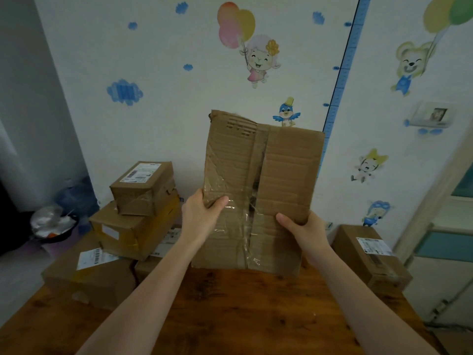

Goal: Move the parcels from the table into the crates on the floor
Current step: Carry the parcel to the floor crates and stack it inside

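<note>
Brown held parcel; other labels unreadable.

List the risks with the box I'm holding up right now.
1. The cardboard box has a split middle seam with torn tape; contents might slip out while it is carried.
2. The left hand and right hand grip only its lower side edges, so the tall box could tip away.
3. The top parcel sits askew on the stack beside the left arm; a swing that way might knock it off.
</note>
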The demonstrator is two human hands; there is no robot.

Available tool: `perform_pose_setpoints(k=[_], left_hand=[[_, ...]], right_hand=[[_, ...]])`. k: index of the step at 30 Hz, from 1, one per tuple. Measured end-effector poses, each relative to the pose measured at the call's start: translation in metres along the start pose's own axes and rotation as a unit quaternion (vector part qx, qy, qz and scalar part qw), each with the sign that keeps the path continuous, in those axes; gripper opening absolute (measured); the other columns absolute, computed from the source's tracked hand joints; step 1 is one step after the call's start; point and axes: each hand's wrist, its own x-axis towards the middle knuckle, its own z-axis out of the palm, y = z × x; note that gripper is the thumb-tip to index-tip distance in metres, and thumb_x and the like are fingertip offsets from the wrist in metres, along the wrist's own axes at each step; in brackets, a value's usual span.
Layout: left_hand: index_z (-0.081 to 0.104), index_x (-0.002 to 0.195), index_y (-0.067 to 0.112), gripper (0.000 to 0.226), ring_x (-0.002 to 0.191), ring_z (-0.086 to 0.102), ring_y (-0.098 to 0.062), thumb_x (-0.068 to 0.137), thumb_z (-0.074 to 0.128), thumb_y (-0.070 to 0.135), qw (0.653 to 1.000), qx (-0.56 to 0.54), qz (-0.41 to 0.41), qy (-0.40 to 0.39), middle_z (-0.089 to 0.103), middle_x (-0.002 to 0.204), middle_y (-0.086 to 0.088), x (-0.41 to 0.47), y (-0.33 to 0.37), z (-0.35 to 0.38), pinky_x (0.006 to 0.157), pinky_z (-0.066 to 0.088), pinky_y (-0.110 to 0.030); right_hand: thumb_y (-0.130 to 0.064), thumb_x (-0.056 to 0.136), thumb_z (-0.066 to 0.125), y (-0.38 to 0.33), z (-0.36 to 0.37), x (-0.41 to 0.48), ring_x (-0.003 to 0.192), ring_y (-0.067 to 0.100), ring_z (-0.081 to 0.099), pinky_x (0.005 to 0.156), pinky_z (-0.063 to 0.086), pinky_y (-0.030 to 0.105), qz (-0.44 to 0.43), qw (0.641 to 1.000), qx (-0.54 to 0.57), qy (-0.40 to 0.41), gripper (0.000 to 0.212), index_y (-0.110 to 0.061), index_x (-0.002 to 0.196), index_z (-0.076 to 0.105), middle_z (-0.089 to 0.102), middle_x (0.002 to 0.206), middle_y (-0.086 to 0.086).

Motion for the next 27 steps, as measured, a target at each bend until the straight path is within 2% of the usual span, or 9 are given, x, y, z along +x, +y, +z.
perform_pose_setpoints(k=[3,6,9,12,14,16,19,22,27], left_hand=[[0.066,0.101,0.010,0.024,0.091,0.062,-0.015,0.085,0.069,0.028,1.000,0.000,-0.006,0.017,0.064,0.090,0.004,-0.002,0.001,-0.001,0.071,0.042,-0.019],[0.052,0.114,0.021,0.042,0.093,0.056,-0.010,0.080,0.073,0.034,0.994,-0.080,-0.063,-0.035,0.057,0.099,0.010,0.001,0.006,-0.007,0.072,0.042,-0.020],[0.042,0.105,0.024,0.046,0.082,0.052,-0.001,0.077,0.075,0.037,0.986,-0.136,-0.082,-0.051,0.052,0.091,0.016,0.002,0.014,-0.007,0.064,0.041,-0.017],[0.048,0.105,0.023,0.036,0.080,0.052,0.002,0.081,0.072,0.034,0.993,-0.112,-0.042,-0.024,0.054,0.089,0.016,0.001,0.014,-0.004,0.063,0.041,-0.014],[0.055,0.111,0.017,0.034,0.085,0.056,-0.004,0.084,0.069,0.032,0.997,-0.078,-0.013,-0.011,0.057,0.091,0.012,0.000,0.012,-0.002,0.064,0.040,-0.011],[0.055,0.115,0.014,0.038,0.091,0.057,-0.008,0.085,0.069,0.032,0.997,-0.075,-0.006,-0.010,0.056,0.092,0.013,-0.002,0.012,-0.002,0.063,0.038,-0.009],[0.046,0.120,0.022,0.047,0.090,0.052,-0.002,0.082,0.071,0.031,0.994,-0.098,-0.010,-0.043,0.051,0.095,0.017,-0.002,0.016,-0.005,0.063,0.037,-0.007],[0.056,0.122,0.013,0.044,0.101,0.059,-0.014,0.084,0.070,0.029,0.997,-0.068,0.009,-0.037,0.058,0.100,0.007,0.001,0.013,-0.003,0.068,0.040,-0.010],[0.059,0.114,0.015,0.035,0.089,0.056,-0.009,0.083,0.071,0.027,0.996,-0.079,-0.026,-0.031,0.058,0.094,0.009,-0.001,0.013,-0.003,0.066,0.041,-0.013]], right_hand=[[-0.022,0.077,0.076,0.001,0.001,-0.002,0.085,0.003,0.054,0.079,0.044,0.026,-0.017,1.000,-0.016,0.008,0.042,-0.020,0.110,0.051,0.059,0.098,-0.010],[-0.034,0.067,0.079,-0.005,-0.004,-0.002,0.095,0.011,0.056,0.087,0.047,0.034,-0.004,1.000,-0.016,0.001,0.062,-0.018,0.117,0.047,0.058,0.104,-0.008],[-0.047,0.059,0.074,-0.015,-0.007,0.000,0.099,0.012,0.057,0.086,0.048,0.033,0.004,1.000,0.022,-0.007,0.072,-0.020,0.121,0.046,0.059,0.108,-0.006],[-0.040,0.075,0.071,-0.020,-0.007,0.001,0.093,0.004,0.055,0.074,0.045,0.023,-0.020,1.000,0.023,-0.006,0.049,-0.024,0.115,0.048,0.059,0.102,-0.011],[-0.031,0.083,0.068,-0.022,-0.007,0.000,0.087,-0.001,0.054,0.069,0.043,0.017,-0.041,0.999,0.002,0.002,0.025,-0.027,0.103,0.053,0.059,0.095,-0.015],[-0.028,0.085,0.067,-0.022,-0.008,-0.001,0.084,-0.003,0.053,0.067,0.041,0.015,-0.053,0.998,-0.013,0.010,0.017,-0.031,0.094,0.053,0.059,0.092,-0.016],[-0.027,0.083,0.069,-0.023,-0.013,-0.001,0.086,-0.002,0.053,0.067,0.042,0.015,-0.045,0.999,-0.002,-0.003,0.028,-0.027,0.105,0.052,0.058,0.095,-0.016],[-0.026,0.081,0.072,-0.023,-0.014,-0.001,0.085,-0.001,0.052,0.073,0.042,0.018,-0.054,0.998,-0.033,-0.002,0.039,-0.027,0.111,0.047,0.055,0.095,-0.018],[-0.025,0.079,0.074,-0.021,-0.011,-0.004,0.092,0.009,0.054,0.084,0.044,0.027,-0.037,0.998,-0.041,0.001,0.041,-0.023,0.112,0.050,0.057,0.096,-0.013]])
